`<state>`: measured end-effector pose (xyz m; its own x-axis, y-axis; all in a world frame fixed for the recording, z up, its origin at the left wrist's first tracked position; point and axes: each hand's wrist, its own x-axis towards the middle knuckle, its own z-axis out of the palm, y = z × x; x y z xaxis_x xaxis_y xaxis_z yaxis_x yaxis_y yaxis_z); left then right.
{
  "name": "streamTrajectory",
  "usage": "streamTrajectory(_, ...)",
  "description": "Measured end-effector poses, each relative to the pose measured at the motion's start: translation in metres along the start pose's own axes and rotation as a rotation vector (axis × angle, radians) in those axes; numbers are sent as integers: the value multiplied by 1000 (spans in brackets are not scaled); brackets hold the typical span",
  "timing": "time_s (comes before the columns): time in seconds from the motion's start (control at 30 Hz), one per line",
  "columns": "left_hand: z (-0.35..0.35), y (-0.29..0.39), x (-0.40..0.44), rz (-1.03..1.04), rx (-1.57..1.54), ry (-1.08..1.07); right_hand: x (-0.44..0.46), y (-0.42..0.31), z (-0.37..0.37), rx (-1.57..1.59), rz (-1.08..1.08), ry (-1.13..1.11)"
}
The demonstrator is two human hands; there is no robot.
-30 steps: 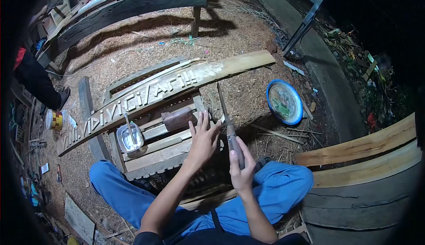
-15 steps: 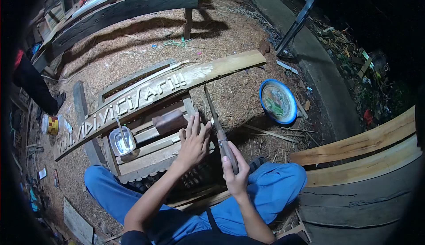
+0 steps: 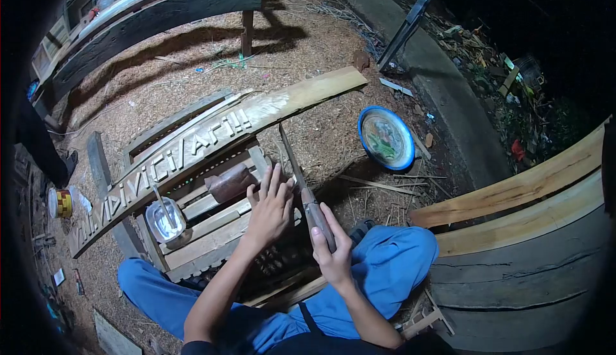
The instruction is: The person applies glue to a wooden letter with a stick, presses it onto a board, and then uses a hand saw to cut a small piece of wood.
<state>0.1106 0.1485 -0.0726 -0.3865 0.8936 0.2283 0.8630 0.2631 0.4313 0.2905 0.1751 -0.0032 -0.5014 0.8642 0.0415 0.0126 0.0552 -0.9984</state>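
Observation:
My right hand (image 3: 332, 251) is wrapped round the wooden handle of a long-bladed knife (image 3: 295, 164). The narrow, dark blade points away from me, past the right end of a low slatted wooden stand (image 3: 205, 230). Just left of the blade, my left hand (image 3: 269, 208) rests on the stand with its fingers spread. A small pale bit shows by its fingertips, too small to name, and what lies under the palm is hidden. Beyond both hands a long wooden board (image 3: 308, 96) lies across the stand, with raised wooden letters (image 3: 163, 165) along it.
On the stand are a brown block (image 3: 229, 183) and a plastic tub (image 3: 160, 226) with a stick in it. A blue-rimmed tray (image 3: 410, 158) lies to the right. Planks (image 3: 500, 194) stand at lower right, a bench (image 3: 160, 18) behind. Another person's leg (image 3: 45, 143) shows at left.
The view has shifted, so the board, stand and tray appear farther left. The knife stays in my right hand, and my left hand is still spread beside the blade.

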Motion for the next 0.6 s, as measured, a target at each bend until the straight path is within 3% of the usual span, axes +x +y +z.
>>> streamTrajectory(0.6, -1, 3, -1, -27, -109, 28, -7, -16, 38, -166, 30, 102)
